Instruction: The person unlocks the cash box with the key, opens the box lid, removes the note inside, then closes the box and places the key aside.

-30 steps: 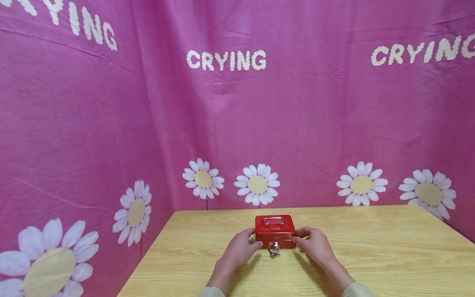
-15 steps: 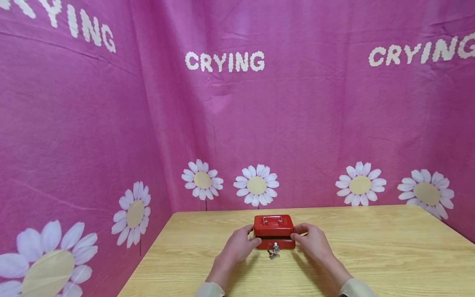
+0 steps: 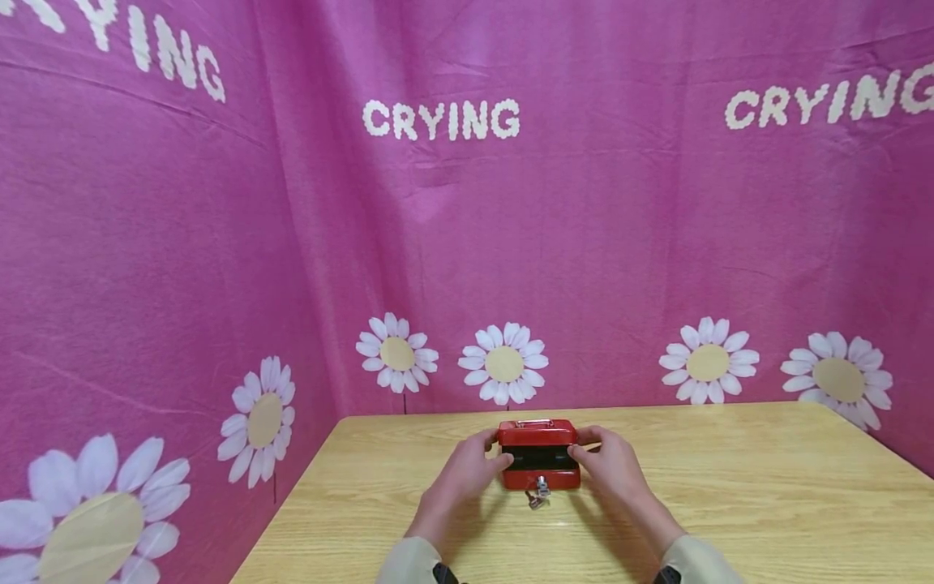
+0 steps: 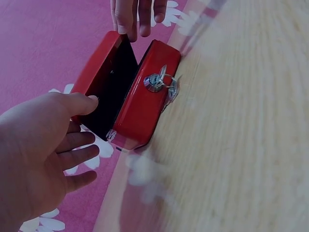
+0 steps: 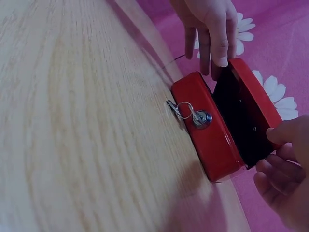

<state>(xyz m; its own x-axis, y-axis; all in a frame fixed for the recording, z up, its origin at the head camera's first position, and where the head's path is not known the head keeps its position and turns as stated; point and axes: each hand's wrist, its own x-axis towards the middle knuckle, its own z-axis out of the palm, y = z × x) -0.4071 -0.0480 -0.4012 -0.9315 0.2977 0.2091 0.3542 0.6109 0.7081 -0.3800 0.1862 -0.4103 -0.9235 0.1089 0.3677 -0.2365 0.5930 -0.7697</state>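
Note:
A small red cash box (image 3: 541, 480) stands on the table with its lid (image 3: 536, 436) partly raised, and its dark inside shows through the gap. My left hand (image 3: 467, 470) pinches the lid's left end, the thumb at the front edge, as the left wrist view also shows. At the lid's right end my right hand (image 3: 611, 462) pinches it the same way, its thumb (image 5: 280, 134) on the rim. A key sits in the round lock (image 4: 153, 83) on the box's front, and a second key hangs from the ring. The carrying handle (image 3: 535, 423) lies on top of the lid.
The wooden table (image 3: 730, 487) spreads to both sides of the box and in front of it. Behind and to the left hangs a pink cloth (image 3: 584, 243) printed with daisies and white lettering.
The lid has swung up from closed to a wide gap, tilting backward. Both hands have risen slightly with it, while the base and keys have stayed in place.

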